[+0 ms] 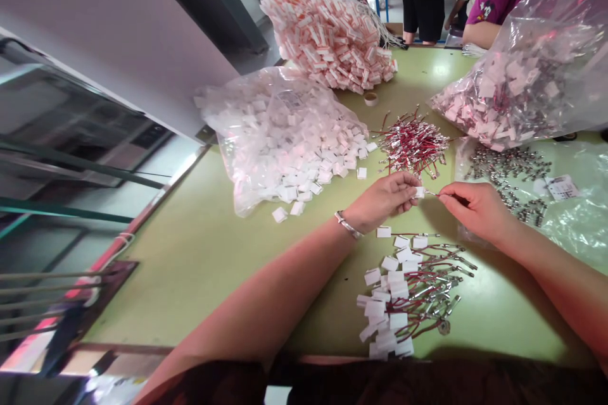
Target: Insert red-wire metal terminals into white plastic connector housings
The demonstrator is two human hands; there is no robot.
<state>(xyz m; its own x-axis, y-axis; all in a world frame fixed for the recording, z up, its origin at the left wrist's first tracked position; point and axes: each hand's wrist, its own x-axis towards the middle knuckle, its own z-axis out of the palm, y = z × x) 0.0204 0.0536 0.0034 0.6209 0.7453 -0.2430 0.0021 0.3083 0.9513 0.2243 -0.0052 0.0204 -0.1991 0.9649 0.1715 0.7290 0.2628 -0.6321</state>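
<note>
My left hand (393, 197) pinches a small white plastic connector housing (420, 192) above the green table. Close by on its right, my right hand (475, 205) is closed on the end of a short thin wire (431, 193), which reaches to the housing. Whether the wire sits inside the housing is too small to tell. Just beyond the hands lies a heap of short red wires (414, 142) with metal ends. Nearer my body is a pile of white housings with red wires attached (398, 288), their metal ends pointing right.
A clear bag spilling white housings (289, 133) lies to the left. Behind it is a stack of orange-white parts (332, 38) and a tape roll (371, 99). At right are a filled bag (527, 82) and small metal pieces (510, 168) on plastic. People are at the back.
</note>
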